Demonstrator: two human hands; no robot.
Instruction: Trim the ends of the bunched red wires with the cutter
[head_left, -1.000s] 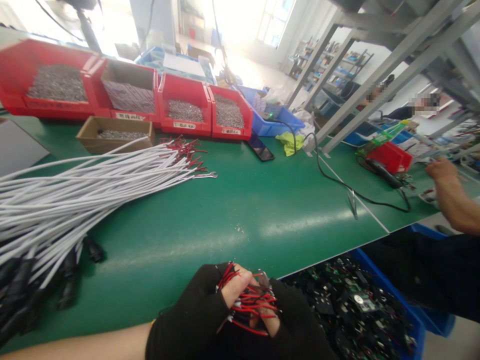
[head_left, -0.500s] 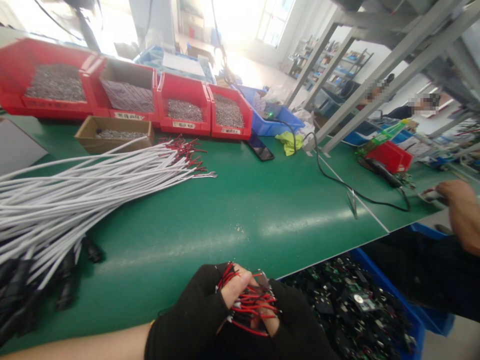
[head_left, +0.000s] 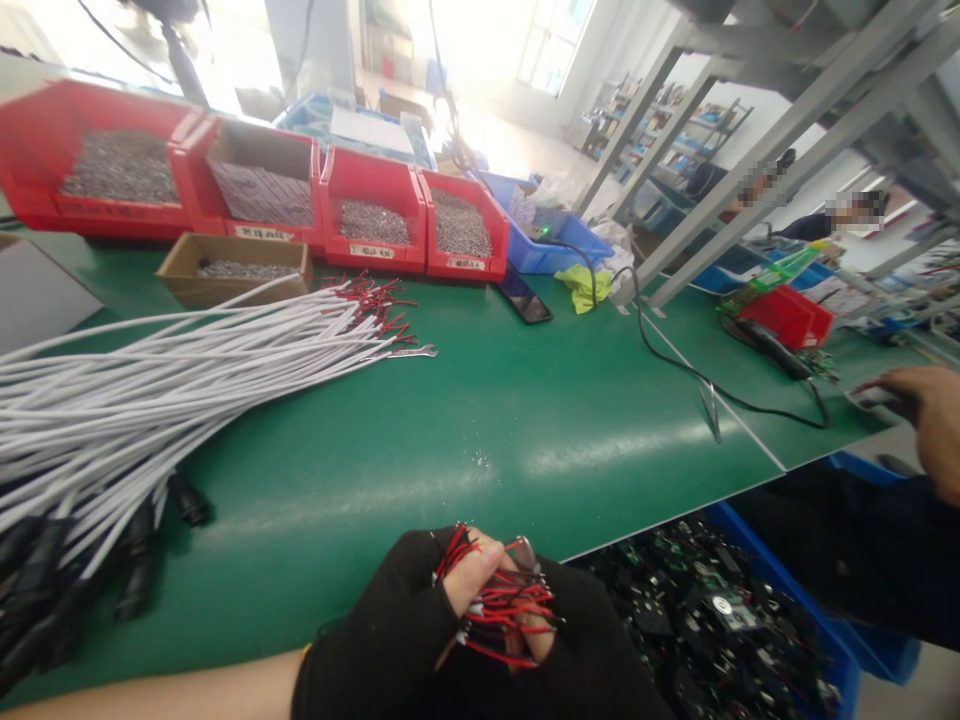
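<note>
Both my hands wear black fingerless gloves and meet at the near edge of the green bench. My left hand (head_left: 420, 600) is closed, its thumb pressed over a bunch of short red and black wires (head_left: 510, 605). Against the other side of the bunch, my right hand (head_left: 577, 640) is closed too, its fingertips showing among the wires. The palms and the lower part of the bunch are hidden. To the left lies a sheaf of white cables (head_left: 225, 370) with red wire ends and black connectors (head_left: 135, 560).
Red bins (head_left: 375, 215) of small metal parts line the back, with a cardboard box (head_left: 236, 270) before them. A wrench (head_left: 414, 352), phone (head_left: 525, 296) and tweezers (head_left: 710, 412) lie on the bench (head_left: 360, 450). Below right, a blue crate (head_left: 844, 660) holds black parts; a co-worker's hand (head_left: 934, 410) is beyond.
My hands keep nearly the same hold on the wires. The view has shifted slightly, and the co-worker's hand at right has moved a little.
</note>
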